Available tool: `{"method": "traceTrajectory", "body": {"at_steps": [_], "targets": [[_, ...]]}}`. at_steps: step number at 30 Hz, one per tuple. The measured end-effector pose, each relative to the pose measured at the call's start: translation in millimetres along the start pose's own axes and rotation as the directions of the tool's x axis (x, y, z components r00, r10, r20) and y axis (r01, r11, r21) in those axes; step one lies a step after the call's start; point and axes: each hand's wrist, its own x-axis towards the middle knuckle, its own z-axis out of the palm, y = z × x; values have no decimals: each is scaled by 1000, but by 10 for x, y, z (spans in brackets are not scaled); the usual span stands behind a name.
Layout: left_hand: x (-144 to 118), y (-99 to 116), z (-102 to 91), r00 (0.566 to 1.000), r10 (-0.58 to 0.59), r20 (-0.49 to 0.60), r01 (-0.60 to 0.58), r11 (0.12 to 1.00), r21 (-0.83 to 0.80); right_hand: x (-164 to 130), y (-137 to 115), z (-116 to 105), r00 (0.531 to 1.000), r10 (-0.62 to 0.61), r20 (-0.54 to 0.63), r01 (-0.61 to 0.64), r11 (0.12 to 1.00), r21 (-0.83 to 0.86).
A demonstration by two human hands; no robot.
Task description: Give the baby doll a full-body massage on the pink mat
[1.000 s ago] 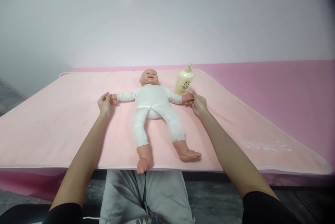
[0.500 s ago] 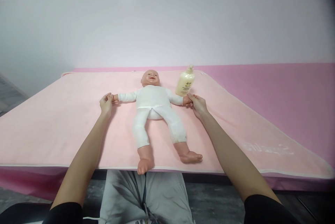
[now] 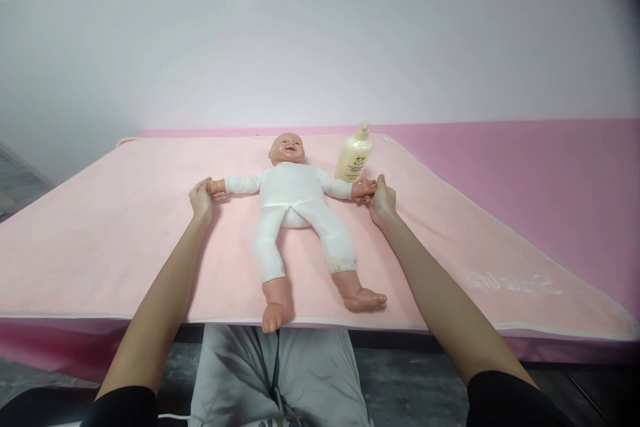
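On the pale pink blanket (image 3: 100, 227) the left hand (image 3: 201, 200) pinches one tiny hand of the doll (image 3: 293, 204) lying face-up mid-blanket, the right hand (image 3: 383, 199) grips the other, beside a cream pump bottle (image 3: 353, 155) with an unreadable label.

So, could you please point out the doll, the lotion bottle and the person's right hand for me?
doll (image 3: 290, 190): head view, on the white chest.
lotion bottle (image 3: 353, 159): head view, on the cream body.
right hand (image 3: 383, 200): head view, on the back of the hand.
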Motion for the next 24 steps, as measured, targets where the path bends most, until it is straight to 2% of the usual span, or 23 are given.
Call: {"method": "traceTrajectory", "body": {"at_steps": [4, 11, 19, 24], "targets": [[-16, 22, 6, 1000, 0, 5, 0, 1000, 7, -19, -9, -2, 999, 0, 33, 1, 1000, -22], [-15, -5, -4, 999, 31, 19, -31, 999, 22, -61, 16, -35, 989, -100, 107, 105, 994, -43], [53, -85, -29, 998, 52, 35, -55, 996, 76, -68, 1, -27, 991, -87, 103, 90, 996, -23], [90, -137, -51, 998, 48, 28, -49, 997, 54, -51, 21, -19, 991, -88, 99, 90, 996, -20]]}}
